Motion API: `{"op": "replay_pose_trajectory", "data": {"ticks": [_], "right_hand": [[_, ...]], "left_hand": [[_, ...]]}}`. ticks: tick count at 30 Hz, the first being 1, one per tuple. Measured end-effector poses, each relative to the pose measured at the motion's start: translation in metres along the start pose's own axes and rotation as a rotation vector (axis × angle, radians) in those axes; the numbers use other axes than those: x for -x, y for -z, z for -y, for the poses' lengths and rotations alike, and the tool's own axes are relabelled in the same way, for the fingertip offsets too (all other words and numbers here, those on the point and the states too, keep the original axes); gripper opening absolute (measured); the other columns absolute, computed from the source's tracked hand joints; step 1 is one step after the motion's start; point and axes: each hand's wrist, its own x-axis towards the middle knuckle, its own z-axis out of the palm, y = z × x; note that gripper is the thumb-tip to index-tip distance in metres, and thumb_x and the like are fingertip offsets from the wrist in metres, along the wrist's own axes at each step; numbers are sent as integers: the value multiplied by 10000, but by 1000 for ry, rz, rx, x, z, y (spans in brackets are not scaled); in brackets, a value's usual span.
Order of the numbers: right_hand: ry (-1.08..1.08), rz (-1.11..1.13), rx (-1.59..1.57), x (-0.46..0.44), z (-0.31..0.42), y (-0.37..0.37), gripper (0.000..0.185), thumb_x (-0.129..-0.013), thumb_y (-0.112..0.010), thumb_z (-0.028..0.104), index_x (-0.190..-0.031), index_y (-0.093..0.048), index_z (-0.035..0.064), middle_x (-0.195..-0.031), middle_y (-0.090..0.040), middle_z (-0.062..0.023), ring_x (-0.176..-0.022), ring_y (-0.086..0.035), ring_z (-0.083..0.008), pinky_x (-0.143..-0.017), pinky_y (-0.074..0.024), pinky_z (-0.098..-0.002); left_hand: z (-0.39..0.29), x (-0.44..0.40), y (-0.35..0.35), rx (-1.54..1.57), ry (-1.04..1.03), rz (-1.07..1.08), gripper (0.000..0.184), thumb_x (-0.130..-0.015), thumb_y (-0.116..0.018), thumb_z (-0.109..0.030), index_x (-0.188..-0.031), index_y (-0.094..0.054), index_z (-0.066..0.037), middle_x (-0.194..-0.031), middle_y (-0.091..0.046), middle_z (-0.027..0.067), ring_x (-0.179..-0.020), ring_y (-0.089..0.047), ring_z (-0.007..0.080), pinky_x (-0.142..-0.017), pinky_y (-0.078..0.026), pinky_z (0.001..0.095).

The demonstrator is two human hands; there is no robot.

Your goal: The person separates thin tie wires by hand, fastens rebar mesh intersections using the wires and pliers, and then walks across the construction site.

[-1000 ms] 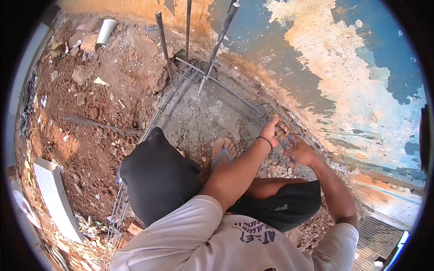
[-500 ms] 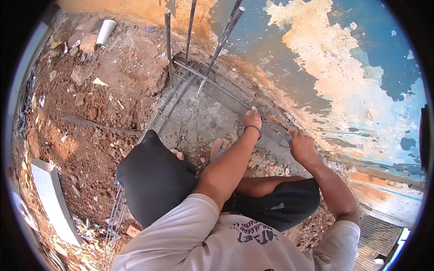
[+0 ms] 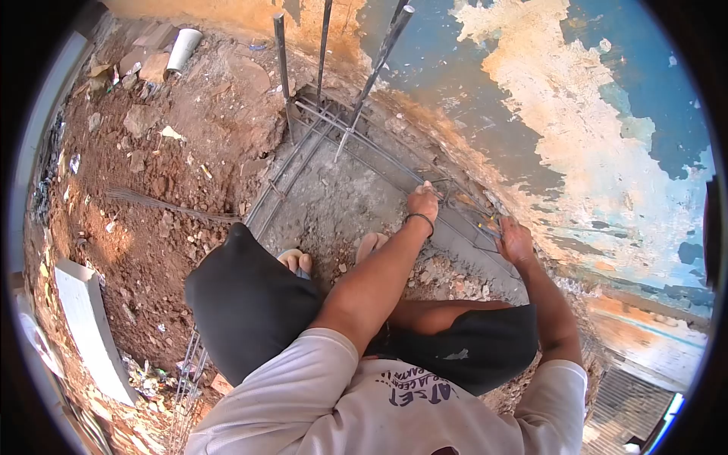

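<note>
My left hand (image 3: 423, 200), with a dark band on its wrist, is closed round a bar of the rebar frame (image 3: 384, 154) lying along the foot of the wall. To its right, my right hand (image 3: 515, 240) is closed near the same frame, beside a tool with yellow marks (image 3: 489, 225) whose handles are mostly hidden by my fingers. Thin wire ties and stirrups show between the two hands. The frame meets a second set of bars (image 3: 290, 171) at the corner, below several upright rods (image 3: 385, 57).
A peeling blue wall (image 3: 660, 136) runs along the right. Loose thin wires (image 3: 167, 205) lie on the red soil at the left. A white plank (image 3: 89, 326), a white cup (image 3: 183, 50) and broken tile pieces (image 3: 154, 67) are farther left. My sandalled feet (image 3: 296, 262) rest near the frame.
My hands have moved apart: the left went down and left onto the bar, the right moved slightly right and up. The tool has shifted right along the frame. My legs tilted slightly left.
</note>
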Motion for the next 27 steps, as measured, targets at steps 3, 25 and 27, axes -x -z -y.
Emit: {"op": "replay_pose_trajectory", "data": {"ticks": [3, 25, 27], "right_hand": [[-75, -19, -84, 7, 12, -32, 640, -777, -714, 261, -1309, -444, 27, -1155, -589, -180, -953, -644, -357, -799, -519, -458], [171, 164, 301, -41, 59, 161, 234, -824, -627, 150, -1022, -623, 26, -874, -713, -141, -829, -707, -283, -753, -547, -388], [-17, 261, 141, -21, 72, 157, 258, -865, -611, 188, -1035, -613, -5, -850, -700, -161, -823, -686, -362, -792, -542, -432]], "left_hand": [[-1, 3, -1, 53, -32, -12, 400, -1040, -459, -312, -868, -615, 13, -741, -627, 91, -674, -551, 196, -669, -444, 369], [-14, 6, 5, 44, 38, 70, 364, -1043, -459, -346, -834, -574, -71, -677, -572, 18, -566, -492, 111, -479, -389, 295], [-25, 13, 2, -9, 74, 48, 367, -1037, -481, -344, -839, -591, -55, -686, -574, 21, -587, -503, 119, -532, -418, 310]]}}
